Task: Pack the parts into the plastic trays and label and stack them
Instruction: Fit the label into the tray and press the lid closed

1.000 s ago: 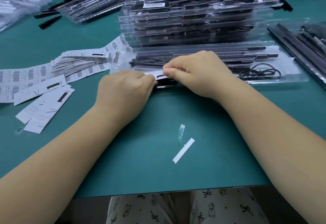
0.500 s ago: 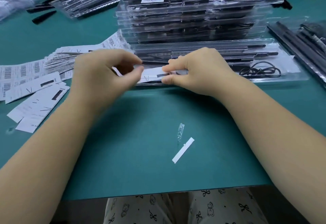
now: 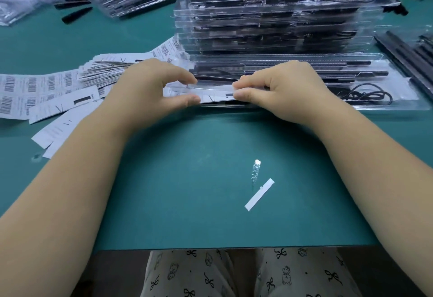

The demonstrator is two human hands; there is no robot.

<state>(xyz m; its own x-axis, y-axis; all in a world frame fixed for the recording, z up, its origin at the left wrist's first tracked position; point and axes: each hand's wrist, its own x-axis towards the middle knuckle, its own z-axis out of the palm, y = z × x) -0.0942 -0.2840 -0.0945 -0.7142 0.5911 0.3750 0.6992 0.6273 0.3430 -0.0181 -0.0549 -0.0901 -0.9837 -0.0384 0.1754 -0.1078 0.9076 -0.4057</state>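
1. Near the centre of a green counter (image 3: pixel 187 179), two bare hands hold one white label (image 3: pixel 215 94) stretched between them.
2. At 9 o'clock of the label, the left hand (image 3: pixel 150 90) has its grip pinched on the label's left end, thumb below and fingers above.
3. At 3 o'clock, the right hand (image 3: pixel 288 88) pinches the right end the same way.
4. The label hovers over the near edge of a clear plastic tray (image 3: pixel 398 103) filled with long black parts.
5. At 12 o'clock stands a stack of filled trays (image 3: pixel 269 22).
6. At 9 to 10 o'clock lie loose barcode labels (image 3: pixel 35 90).
7. At 5 o'clock rests a white paper strip (image 3: pixel 259 195).
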